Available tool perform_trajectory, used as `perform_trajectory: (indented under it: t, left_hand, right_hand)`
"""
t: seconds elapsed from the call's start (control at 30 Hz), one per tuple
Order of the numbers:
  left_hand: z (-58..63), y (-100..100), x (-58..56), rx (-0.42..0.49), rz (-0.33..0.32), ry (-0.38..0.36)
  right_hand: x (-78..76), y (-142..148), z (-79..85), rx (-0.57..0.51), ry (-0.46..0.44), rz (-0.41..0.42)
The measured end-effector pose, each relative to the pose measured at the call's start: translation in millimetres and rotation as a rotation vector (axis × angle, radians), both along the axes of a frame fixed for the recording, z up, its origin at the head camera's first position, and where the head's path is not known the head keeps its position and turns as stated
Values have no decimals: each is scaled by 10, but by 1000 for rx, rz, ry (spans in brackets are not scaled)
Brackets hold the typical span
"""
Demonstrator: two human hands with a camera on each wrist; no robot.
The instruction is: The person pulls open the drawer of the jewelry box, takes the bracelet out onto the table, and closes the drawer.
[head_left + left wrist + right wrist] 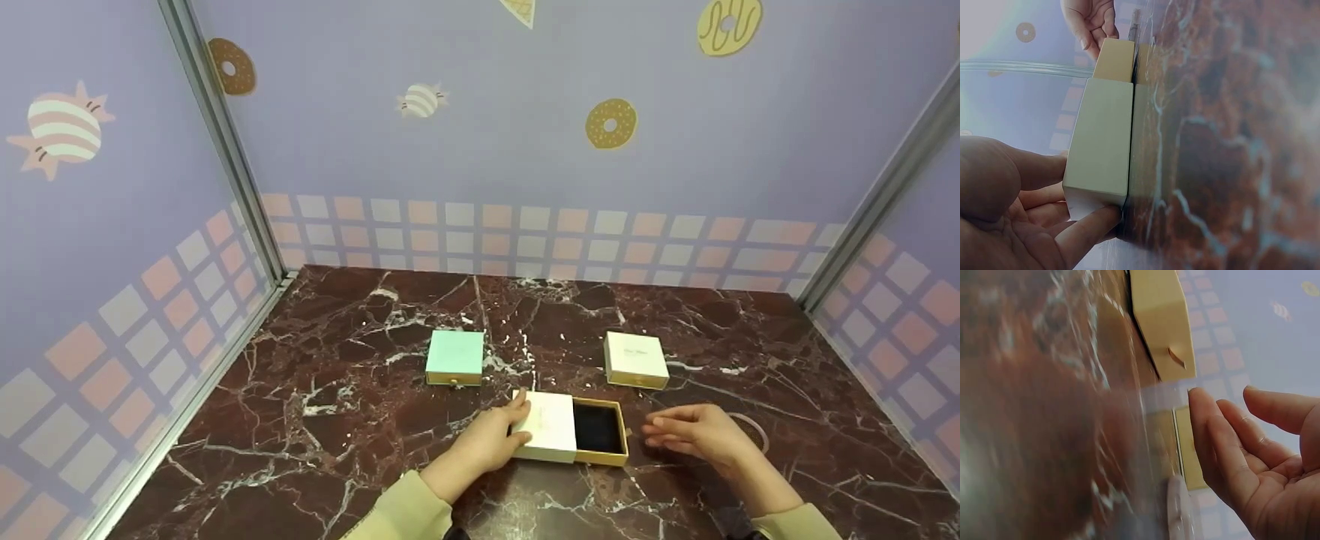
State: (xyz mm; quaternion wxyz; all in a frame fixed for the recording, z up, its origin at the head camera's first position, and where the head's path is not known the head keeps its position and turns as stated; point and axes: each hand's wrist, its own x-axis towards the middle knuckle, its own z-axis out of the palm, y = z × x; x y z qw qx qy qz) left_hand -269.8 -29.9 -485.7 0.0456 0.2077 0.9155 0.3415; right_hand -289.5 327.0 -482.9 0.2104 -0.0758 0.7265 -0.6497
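A white drawer-style gift box point(546, 427) lies on the marble-patterned table near the front middle. Its yellow drawer point(624, 442) is pulled partway out to the right and shows a black lining point(598, 428). My left hand point(491, 436) grips the outer sleeve by its left end, with fingertips against the end face in the left wrist view. To the right of the drawer, my right hand point(694, 433) holds nothing, its fingers loosely extended. A small gap parts those fingertips from the drawer's pull tab point(1176, 358). Behind the right wrist a pale ring-shaped thing point(757, 429) is partly hidden.
Farther back stand a mint-green drawer box point(456, 354) on the left and a cream drawer box point(636, 358) on the right, both closed. Lilac panels point(495, 150) with printed sweets border the table point(315, 450) at the back and both sides.
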Motion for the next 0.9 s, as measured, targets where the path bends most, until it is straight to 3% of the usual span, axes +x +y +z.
perform_trajectory:
  t: [0.5, 0.9]
  left_hand:
    - [5, 6, -1, -7, 8, -17]
    - [8, 3, 3, 3, -2, -14]
  right_hand:
    - [-24, -225, -145, 24, -17, 1]
    - [-27, -331, -163, 34, -14, -27]
